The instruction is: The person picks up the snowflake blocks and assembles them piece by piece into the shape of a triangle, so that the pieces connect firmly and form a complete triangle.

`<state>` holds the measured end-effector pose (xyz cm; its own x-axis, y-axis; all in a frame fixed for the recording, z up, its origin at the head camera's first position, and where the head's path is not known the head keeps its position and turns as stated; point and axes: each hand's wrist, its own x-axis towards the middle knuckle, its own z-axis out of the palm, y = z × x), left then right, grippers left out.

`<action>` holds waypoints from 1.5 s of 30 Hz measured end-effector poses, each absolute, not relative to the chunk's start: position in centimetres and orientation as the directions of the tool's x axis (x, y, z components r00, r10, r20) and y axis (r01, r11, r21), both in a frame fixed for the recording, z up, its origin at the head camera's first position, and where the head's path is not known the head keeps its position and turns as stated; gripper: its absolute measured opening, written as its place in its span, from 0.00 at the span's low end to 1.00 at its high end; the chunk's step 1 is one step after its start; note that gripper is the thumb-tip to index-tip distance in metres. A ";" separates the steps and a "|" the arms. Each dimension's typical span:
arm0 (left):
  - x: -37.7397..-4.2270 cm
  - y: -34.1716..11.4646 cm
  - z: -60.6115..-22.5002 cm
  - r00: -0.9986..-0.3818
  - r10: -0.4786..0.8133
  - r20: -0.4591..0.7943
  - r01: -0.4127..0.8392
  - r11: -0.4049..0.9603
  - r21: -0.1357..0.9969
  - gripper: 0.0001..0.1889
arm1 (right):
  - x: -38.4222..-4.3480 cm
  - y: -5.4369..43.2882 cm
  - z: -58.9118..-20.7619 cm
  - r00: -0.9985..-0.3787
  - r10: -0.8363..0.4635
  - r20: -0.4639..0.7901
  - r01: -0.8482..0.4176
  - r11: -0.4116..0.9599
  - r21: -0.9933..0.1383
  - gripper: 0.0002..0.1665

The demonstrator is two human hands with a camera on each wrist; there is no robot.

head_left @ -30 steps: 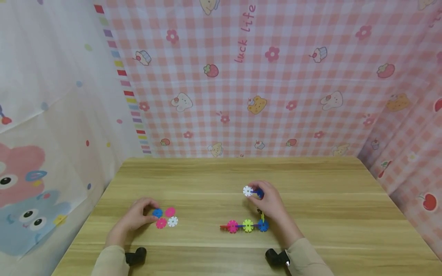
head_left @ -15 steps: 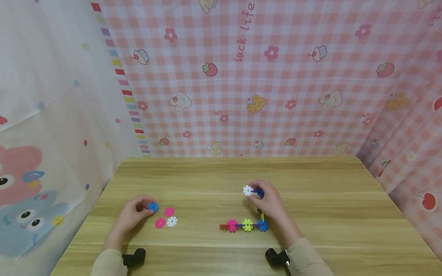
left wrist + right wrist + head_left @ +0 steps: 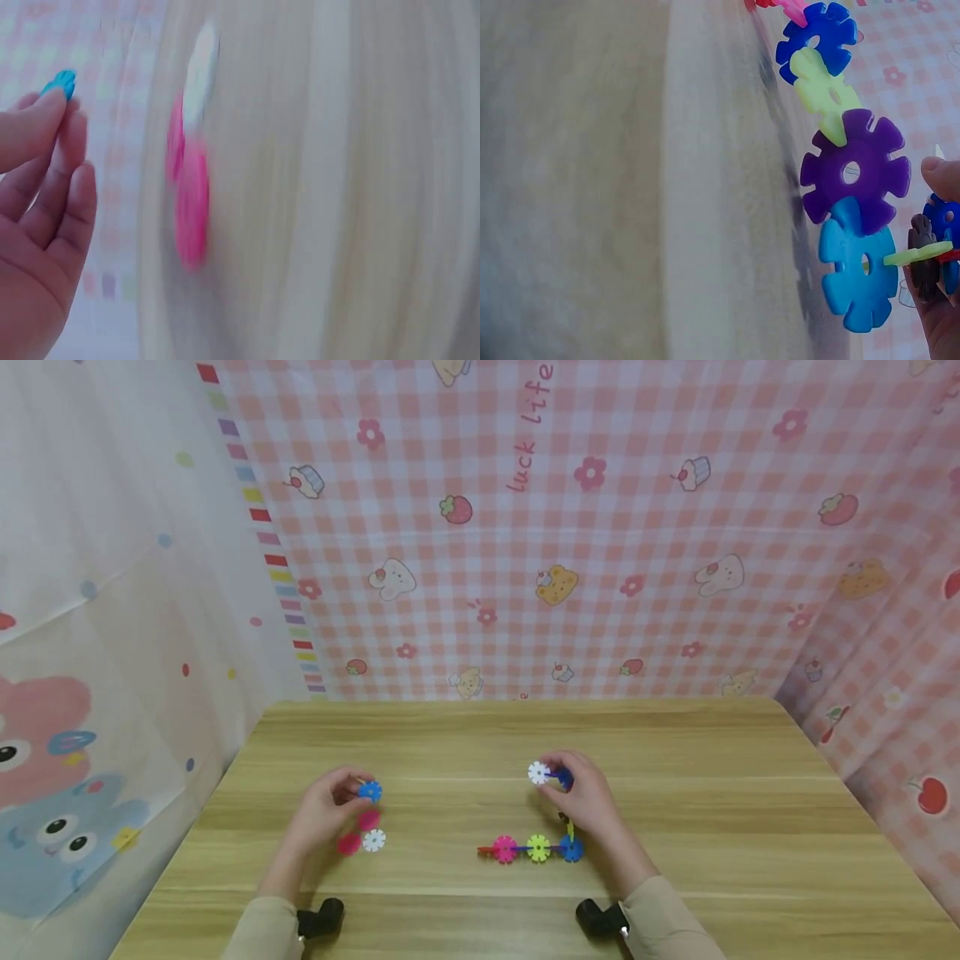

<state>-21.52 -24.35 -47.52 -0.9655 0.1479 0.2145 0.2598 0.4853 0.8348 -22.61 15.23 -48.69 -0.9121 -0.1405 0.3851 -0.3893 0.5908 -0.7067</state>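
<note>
My left hand (image 3: 328,810) pinches a blue notched snowflake disc (image 3: 371,792) between thumb and fingers, held above the table. Below it lie two pink discs (image 3: 193,210) and a white disc (image 3: 374,840), blurred in the left wrist view. My right hand (image 3: 583,795) grips the far end of a bent chain of interlocked discs, where a white disc (image 3: 538,773) sticks out past the fingertips. From there the chain turns down to a blue disc (image 3: 572,848), then runs left through a yellow-green disc (image 3: 537,848) and a pink disc (image 3: 505,849). A purple disc (image 3: 855,172) shows in the right wrist view.
The wooden table (image 3: 450,910) ends at a pink checked cloth (image 3: 480,552) behind. A white printed curtain (image 3: 135,610) hangs at the left. Black wrist-camera mounts (image 3: 322,918) stick out from both sleeves.
My left hand has picked up the blue disc from beside the pink and white ones, drawn it left, then carried it right and farther from me. The right hand stays put on the chain.
</note>
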 end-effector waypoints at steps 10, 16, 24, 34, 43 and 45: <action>-22.1 -16.4 -47.4 -0.961 0.133 0.244 0.277 0.411 0.869 0.14 | -22.5 15.2 -48.4 -0.911 -0.129 0.392 -0.389 0.585 -0.711 0.21; -22.5 -12.1 -47.6 -0.945 0.167 0.282 0.325 0.360 0.875 0.15 | -22.5 15.1 -48.4 -0.908 -0.136 0.397 -0.398 0.583 -0.708 0.21; -23.1 -7.7 -47.1 -0.948 0.135 0.289 0.319 0.367 0.874 0.11 | -22.5 14.9 -48.6 -0.903 -0.140 0.407 -0.407 0.587 -0.700 0.21; -23.2 -4.4 -47.1 -0.921 0.122 0.369 0.387 0.382 0.839 0.06 | -22.5 15.0 -48.8 -0.884 -0.152 0.442 -0.442 0.580 -0.684 0.20; -23.4 -3.6 -47.7 -0.907 0.088 0.411 0.415 0.342 0.843 0.05 | -22.6 15.1 -48.9 -0.864 -0.169 0.474 -0.476 0.577 -0.663 0.20; -23.4 -3.5 -47.7 -0.905 0.083 0.417 0.420 0.330 0.846 0.05 | -22.6 15.1 -48.9 -0.859 -0.173 0.482 -0.485 0.576 -0.658 0.21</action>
<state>-23.40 -3.46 -47.72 -0.9051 0.0831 0.4169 0.4198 0.3297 0.8456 -22.59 15.08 -48.93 -0.8587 -0.1727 0.4825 -0.4854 0.5760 -0.6577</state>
